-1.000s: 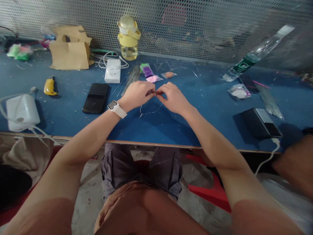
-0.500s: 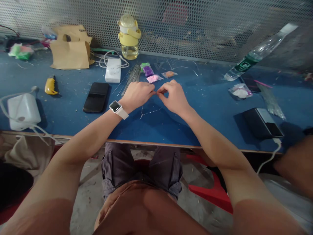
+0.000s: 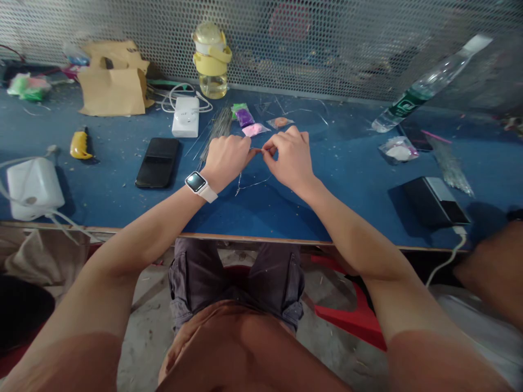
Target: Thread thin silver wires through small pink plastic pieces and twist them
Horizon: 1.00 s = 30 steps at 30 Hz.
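Right, thin wire [image 3: 239, 188] is mid-bench, hanging as a loop below both hands, twisted end toward the near edge. Left hand [image 3: 229, 155] and right hand [image 3: 290, 160] both pinch it, thumb to finger, fingertips just about meeting; exact contact too small to read. Wire bundle [image 3: 220, 128] lies just behind left hand. Purple packet [image 3: 245, 117], pink packet [image 3: 254, 129] and orange packet [image 3: 280, 122] sit beyond the hands on the blue bench [image 3: 261, 220]. Phone [image 3: 157, 162] lies left of the watch [image 3: 196, 182]; yellow-banded bottle [image 3: 212, 65] stands upright at the back.
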Tool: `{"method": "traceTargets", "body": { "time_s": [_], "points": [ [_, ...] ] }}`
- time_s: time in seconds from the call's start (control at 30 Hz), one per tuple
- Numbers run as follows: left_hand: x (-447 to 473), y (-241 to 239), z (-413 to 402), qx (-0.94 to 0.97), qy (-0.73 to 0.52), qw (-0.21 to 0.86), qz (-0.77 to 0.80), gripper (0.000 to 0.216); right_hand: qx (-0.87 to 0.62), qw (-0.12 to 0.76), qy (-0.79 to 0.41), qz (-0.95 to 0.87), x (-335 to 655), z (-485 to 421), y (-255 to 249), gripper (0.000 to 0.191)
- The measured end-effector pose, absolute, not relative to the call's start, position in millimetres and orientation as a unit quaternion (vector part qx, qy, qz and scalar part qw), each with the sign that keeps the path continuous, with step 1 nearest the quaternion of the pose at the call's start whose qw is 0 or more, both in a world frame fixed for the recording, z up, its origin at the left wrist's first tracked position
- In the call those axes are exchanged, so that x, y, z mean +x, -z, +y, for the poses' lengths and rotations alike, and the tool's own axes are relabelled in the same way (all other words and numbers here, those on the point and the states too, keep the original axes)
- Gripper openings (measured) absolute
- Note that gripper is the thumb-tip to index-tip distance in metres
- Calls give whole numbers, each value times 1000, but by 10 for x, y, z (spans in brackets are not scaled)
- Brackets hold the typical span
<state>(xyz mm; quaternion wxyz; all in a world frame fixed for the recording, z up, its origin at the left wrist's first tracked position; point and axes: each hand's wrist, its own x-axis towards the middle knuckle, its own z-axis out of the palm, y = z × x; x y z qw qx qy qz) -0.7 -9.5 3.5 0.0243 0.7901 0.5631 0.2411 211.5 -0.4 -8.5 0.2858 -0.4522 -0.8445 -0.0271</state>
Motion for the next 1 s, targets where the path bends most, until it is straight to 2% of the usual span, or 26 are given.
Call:
{"method": "traceTargets", "body": {
  "time_s": [0.2, 0.47, 0.73, 1.0],
  "points": [
    [33, 25, -116, 811, -219, -9, 542, 16, -466, 302, 43, -831, 2120, -5, 47, 22],
    [4, 29, -112, 842, -204, -1, 498, 20, -480, 282, 47, -829, 2197, 49, 25, 34],
    [-26, 24, -77, 819, -276, 31, 502, 12, -470, 265, 18, -842, 2229, 82, 11, 23],
    [-21, -34, -90, 830, -289, 70, 472, 18, -447, 297, 0, -844, 2175, 5, -6, 27]
  ]
}}
